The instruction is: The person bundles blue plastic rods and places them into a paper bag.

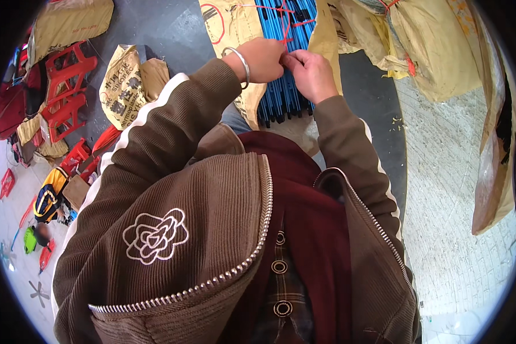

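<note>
A bundle of thin blue rods (286,97) with dark ends lies in an opened tan sack (247,106) in front of me. Red string (285,28) crosses the rods and runs down to where my hands meet. My left hand (261,61), a metal bangle (242,64) on its wrist, is closed with its fingertips on the string. Against it, my right hand (312,73) pinches at the same spot, thumb and forefinger together. Both hands are just above the rods; the fingers partly hide the string's end.
Another tan sack (120,86) stands to the left on the grey floor. Red plastic stools (67,117) are farther left, near a person in a yellow and dark jacket (50,195). Large tan sacks (436,51) sit at the far right, beside a pale wall-like surface (447,172).
</note>
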Demonstrator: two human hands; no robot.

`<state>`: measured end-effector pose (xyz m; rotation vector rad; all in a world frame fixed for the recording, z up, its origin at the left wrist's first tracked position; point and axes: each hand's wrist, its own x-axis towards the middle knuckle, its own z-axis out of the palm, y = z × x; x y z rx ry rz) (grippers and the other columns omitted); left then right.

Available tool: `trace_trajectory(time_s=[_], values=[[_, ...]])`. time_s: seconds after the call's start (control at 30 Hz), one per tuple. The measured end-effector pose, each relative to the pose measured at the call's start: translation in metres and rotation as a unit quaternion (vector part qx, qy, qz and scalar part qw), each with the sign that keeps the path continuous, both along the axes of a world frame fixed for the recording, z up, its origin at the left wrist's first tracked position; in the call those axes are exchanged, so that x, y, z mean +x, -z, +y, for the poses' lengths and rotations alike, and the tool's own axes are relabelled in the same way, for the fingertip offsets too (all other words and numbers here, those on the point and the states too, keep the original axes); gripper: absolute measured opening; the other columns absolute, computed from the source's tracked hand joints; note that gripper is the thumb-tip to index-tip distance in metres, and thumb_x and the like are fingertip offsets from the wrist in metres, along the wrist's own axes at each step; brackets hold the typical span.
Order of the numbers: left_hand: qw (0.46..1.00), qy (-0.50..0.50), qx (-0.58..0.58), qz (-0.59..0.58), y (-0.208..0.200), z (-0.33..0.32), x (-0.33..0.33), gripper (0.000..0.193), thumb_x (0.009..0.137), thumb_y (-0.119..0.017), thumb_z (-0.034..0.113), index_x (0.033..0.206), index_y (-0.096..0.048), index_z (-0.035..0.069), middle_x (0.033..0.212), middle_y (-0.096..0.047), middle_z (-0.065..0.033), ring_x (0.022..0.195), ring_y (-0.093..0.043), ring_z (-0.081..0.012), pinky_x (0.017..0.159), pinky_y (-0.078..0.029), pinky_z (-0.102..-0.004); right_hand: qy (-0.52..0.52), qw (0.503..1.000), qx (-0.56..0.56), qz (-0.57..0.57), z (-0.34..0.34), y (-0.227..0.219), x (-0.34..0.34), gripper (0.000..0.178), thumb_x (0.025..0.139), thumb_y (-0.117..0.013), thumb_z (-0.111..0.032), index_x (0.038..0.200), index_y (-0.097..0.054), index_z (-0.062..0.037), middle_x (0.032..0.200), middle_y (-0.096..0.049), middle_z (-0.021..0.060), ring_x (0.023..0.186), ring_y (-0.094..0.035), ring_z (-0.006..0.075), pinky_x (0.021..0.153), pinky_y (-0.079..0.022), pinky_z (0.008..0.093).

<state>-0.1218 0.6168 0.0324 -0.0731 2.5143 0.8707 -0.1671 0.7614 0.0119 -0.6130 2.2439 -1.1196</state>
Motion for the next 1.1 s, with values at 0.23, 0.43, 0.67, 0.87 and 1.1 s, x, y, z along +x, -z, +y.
trace_trajectory(time_s=[0.23, 0.43, 0.67, 0.87, 1.1], values=[[0.988, -0.096, -0.107, 0.057, -0.001, 0.023, 0.016, 0.015, 0.073, -0.052, 0.011, 0.086, -0.06, 0.007, 0.084, -0.06, -0.0182, 0.077, -0.06, -0.0326, 0.066, -0.048, -0.0403, 0.0, 0.999, -0.013, 0.044, -0.002, -0.003, 0.0, 0.02, 0.078, -0.057, -0.025, 0.076, -0.064, -0.0074, 0.071, -0.06, 0.015, 0.07, -0.058, 0.0329, 0.063, -0.045, 0.0399], [0.971, -0.158, -0.094, 0.15, 0.005, 0.029, 0.029, 0.01, 0.075, -0.053, 0.013, 0.082, -0.059, 0.008, 0.082, -0.059, -0.0164, 0.075, -0.06, -0.0316, 0.064, -0.048, -0.0404, -0.001, 0.999, -0.042, 0.033, 0.001, 0.004, 0.002, 0.019, 0.078, -0.056, -0.025, 0.076, -0.064, -0.007, 0.072, -0.061, 0.0149, 0.07, -0.058, 0.0326, 0.063, -0.045, 0.0398], [0.959, -0.205, 0.009, 0.198, 0.01, 0.025, 0.037, 0.013, 0.075, -0.053, 0.011, 0.086, -0.054, 0.007, 0.076, -0.06, -0.0134, 0.07, -0.059, -0.033, 0.062, -0.048, -0.0406, -0.026, 0.999, -0.001, 0.024, 0.0, 0.001, -0.001, 0.021, 0.081, -0.055, -0.02, 0.086, -0.063, -0.0008, 0.075, -0.063, 0.014, 0.07, -0.062, 0.0227, 0.065, -0.047, 0.031], [0.961, -0.196, 0.074, 0.182, 0.008, 0.023, 0.035, 0.02, 0.074, -0.054, 0.01, 0.094, -0.048, 0.006, 0.076, -0.06, -0.0132, 0.068, -0.059, -0.0344, 0.06, -0.047, -0.0419, -0.025, 1.0, 0.013, 0.013, -0.002, -0.001, 0.0, 0.021, 0.08, -0.055, -0.021, 0.084, -0.063, -0.0023, 0.075, -0.062, 0.0147, 0.071, -0.06, 0.0265, 0.065, -0.046, 0.0345], [0.947, -0.16, -0.002, 0.278, 0.011, 0.021, 0.038, 0.015, 0.073, -0.053, 0.007, 0.087, -0.049, 0.007, 0.072, -0.058, -0.013, 0.064, -0.058, -0.0319, 0.056, -0.047, -0.0397, -0.011, 1.0, -0.009, 0.021, -0.004, 0.003, 0.001, 0.021, 0.078, -0.054, -0.025, 0.079, -0.064, -0.0067, 0.075, -0.061, 0.0156, 0.073, -0.058, 0.0329, 0.065, -0.045, 0.0404]])
